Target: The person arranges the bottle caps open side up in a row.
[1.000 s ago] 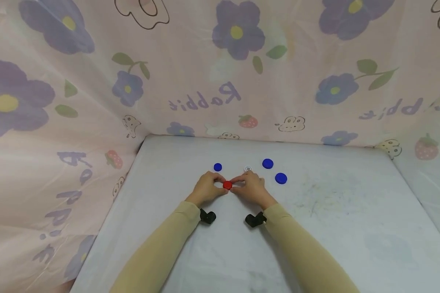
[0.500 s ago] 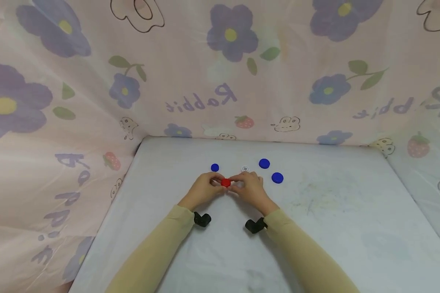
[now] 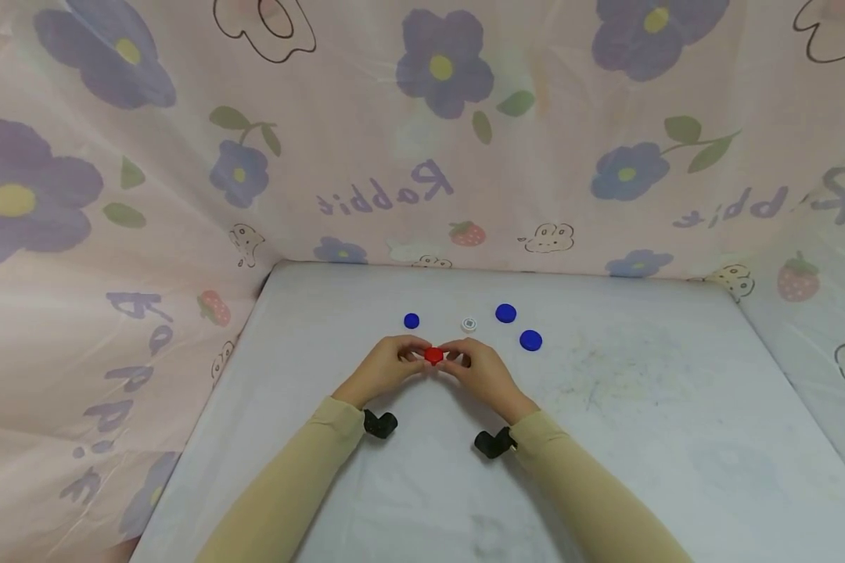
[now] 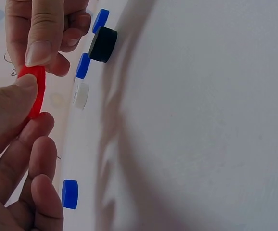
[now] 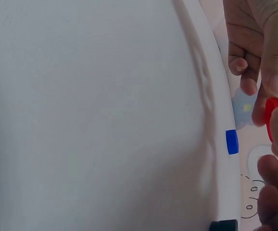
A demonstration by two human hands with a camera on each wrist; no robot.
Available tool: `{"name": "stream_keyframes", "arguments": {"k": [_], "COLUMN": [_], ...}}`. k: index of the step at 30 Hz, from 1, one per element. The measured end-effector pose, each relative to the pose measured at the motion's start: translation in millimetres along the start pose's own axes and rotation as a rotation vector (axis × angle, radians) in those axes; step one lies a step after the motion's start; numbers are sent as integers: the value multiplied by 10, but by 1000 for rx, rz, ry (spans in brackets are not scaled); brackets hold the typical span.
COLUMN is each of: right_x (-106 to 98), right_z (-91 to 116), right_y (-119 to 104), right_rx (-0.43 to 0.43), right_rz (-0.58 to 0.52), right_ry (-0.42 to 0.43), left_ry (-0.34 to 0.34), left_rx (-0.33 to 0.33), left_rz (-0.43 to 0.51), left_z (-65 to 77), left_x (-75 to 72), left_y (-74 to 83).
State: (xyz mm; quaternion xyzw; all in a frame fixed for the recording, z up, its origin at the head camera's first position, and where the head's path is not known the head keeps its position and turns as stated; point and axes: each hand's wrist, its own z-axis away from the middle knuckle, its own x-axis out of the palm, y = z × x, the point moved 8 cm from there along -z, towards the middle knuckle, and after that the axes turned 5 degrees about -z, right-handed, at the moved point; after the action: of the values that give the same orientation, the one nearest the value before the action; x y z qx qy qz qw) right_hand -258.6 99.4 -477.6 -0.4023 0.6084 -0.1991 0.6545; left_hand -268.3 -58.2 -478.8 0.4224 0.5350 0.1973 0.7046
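White disc [image 3: 469,324] and 3 blue discs [image 3: 505,313] [image 3: 531,340] [image 3: 411,320] lie beyond both hands [image 3: 380,365] [image 3: 488,375], which pinch 1 red disc [image 3: 433,356].

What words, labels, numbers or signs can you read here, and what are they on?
"Rabbit", mirrored: back curtain.
"R?bbit", mirrored, second letter unclear: from right curtain onto back curtain.
"Rabbit", mirrored, distorted: left curtain.
White disc: mark too small to read.
Red disc, blue discs: no text visible.

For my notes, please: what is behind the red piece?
Beyond the red piece: table, three blue discs and one white disc. What it and the hands cover cannot be seen.
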Motion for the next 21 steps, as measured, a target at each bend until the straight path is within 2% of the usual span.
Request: {"name": "stream_keyframes", "arguments": {"k": [8, 21], "right_x": [5, 18], "right_z": [-2, -1], "right_y": [-8, -29], "right_rx": [-14, 1], "right_rz": [-13, -72], "right_ry": [12, 10], "left_ry": [27, 28], "left_rx": [7, 18], "left_rz": [-2, 17], "left_z": [3, 10], "left_x": [-28, -38], "left_y": [-17, -50]}}
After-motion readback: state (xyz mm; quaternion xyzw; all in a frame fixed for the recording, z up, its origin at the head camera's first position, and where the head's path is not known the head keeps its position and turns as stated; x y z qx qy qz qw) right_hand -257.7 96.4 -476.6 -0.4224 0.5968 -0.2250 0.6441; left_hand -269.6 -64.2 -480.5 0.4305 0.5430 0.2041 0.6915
